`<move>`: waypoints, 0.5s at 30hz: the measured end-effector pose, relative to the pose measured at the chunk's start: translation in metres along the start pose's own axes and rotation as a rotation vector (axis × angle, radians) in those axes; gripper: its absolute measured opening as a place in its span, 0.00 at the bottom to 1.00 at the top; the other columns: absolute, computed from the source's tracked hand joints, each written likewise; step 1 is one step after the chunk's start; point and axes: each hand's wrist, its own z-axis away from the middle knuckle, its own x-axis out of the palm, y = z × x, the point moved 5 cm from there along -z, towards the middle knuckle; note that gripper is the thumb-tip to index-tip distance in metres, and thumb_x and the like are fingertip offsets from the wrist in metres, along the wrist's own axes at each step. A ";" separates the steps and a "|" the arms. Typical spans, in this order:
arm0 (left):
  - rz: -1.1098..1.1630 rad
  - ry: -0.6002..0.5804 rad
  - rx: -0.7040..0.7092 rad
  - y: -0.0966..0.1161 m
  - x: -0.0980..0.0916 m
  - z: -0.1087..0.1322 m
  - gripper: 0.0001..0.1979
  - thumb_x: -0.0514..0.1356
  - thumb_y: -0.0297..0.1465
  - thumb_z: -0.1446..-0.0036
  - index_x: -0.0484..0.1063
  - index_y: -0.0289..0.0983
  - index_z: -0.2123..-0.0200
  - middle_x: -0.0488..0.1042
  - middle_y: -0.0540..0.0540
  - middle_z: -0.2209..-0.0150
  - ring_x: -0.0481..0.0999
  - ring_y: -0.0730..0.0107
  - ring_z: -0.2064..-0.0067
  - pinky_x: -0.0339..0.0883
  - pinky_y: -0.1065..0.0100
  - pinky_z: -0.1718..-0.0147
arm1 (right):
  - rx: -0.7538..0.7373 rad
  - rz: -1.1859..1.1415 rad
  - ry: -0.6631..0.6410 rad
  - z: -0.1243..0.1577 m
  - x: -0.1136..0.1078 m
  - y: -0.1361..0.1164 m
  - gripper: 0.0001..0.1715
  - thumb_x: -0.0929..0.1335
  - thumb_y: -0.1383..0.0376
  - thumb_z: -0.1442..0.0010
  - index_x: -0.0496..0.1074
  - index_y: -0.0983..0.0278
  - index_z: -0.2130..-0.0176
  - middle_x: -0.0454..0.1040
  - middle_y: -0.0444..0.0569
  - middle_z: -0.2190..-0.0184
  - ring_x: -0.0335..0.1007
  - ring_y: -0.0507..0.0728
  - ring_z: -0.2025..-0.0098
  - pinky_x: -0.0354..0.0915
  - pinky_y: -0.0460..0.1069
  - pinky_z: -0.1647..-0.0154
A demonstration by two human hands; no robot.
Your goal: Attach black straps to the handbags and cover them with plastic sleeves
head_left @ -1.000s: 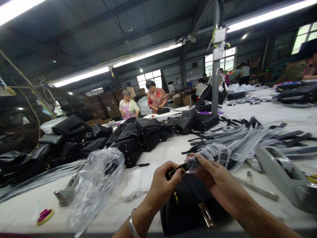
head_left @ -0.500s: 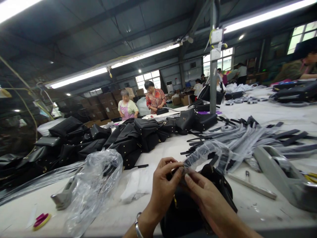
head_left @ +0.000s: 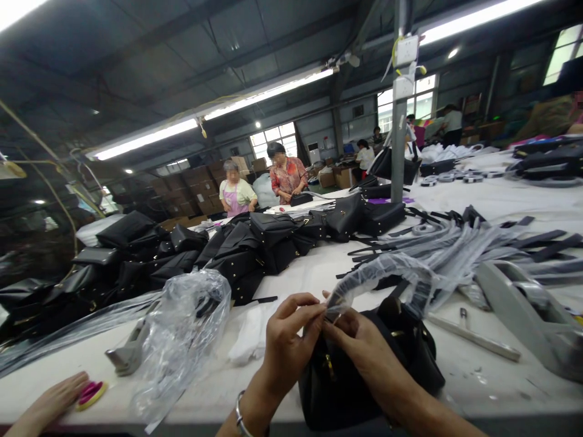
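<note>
A black handbag [head_left: 337, 394] with gold-coloured fittings sits at the table's front edge, right below my hands. Its handle [head_left: 387, 268], wrapped in clear plastic, arches up and to the right. My left hand [head_left: 289, 340] is closed, thumb and fingertips pinching the near end of this wrapped handle. From the other side, my right hand [head_left: 357, 346] grips the same end, its fingers closed and its wrist over the bag. The exact spot between the fingertips is partly hidden.
A crumpled plastic bag [head_left: 182, 340] and a tape dispenser [head_left: 130, 349] lie left; another dispenser [head_left: 532, 315] stands right. Black bags [head_left: 246, 249] pile up behind, with wrapped straps [head_left: 473, 249]. Another person's hand [head_left: 59, 394] touches a pink-and-yellow tape roll [head_left: 92, 394].
Both my hands have shifted slightly left with the handle's end, and more of the bag shows. Another person's hand has come in at the lower left, beside the tape roll.
</note>
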 end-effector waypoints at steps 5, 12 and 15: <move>-0.033 -0.146 -0.002 -0.006 -0.012 0.008 0.10 0.60 0.23 0.37 0.80 0.40 0.58 0.78 0.43 0.60 0.78 0.65 0.58 0.72 0.69 0.58 | 0.068 0.054 0.026 -0.003 -0.009 0.007 0.23 0.78 0.57 0.47 0.76 0.62 0.53 0.82 0.49 0.58 0.78 0.64 0.52 0.67 0.57 0.43; 0.319 -0.204 -0.356 -0.003 -0.001 -0.006 0.21 0.56 0.37 0.31 0.66 0.41 0.38 0.74 0.40 0.44 0.75 0.57 0.47 0.69 0.61 0.49 | 0.071 0.061 -0.089 0.004 -0.010 0.004 0.33 0.78 0.59 0.48 0.72 0.58 0.44 0.78 0.52 0.47 0.74 0.62 0.45 0.64 0.58 0.38; 0.268 -0.344 -0.376 0.000 0.016 -0.013 0.19 0.59 0.38 0.33 0.71 0.41 0.42 0.77 0.43 0.48 0.75 0.57 0.47 0.65 0.63 0.46 | -0.010 0.272 -0.011 0.013 -0.030 -0.013 0.21 0.74 0.56 0.41 0.77 0.60 0.50 0.79 0.52 0.49 0.75 0.63 0.46 0.64 0.57 0.39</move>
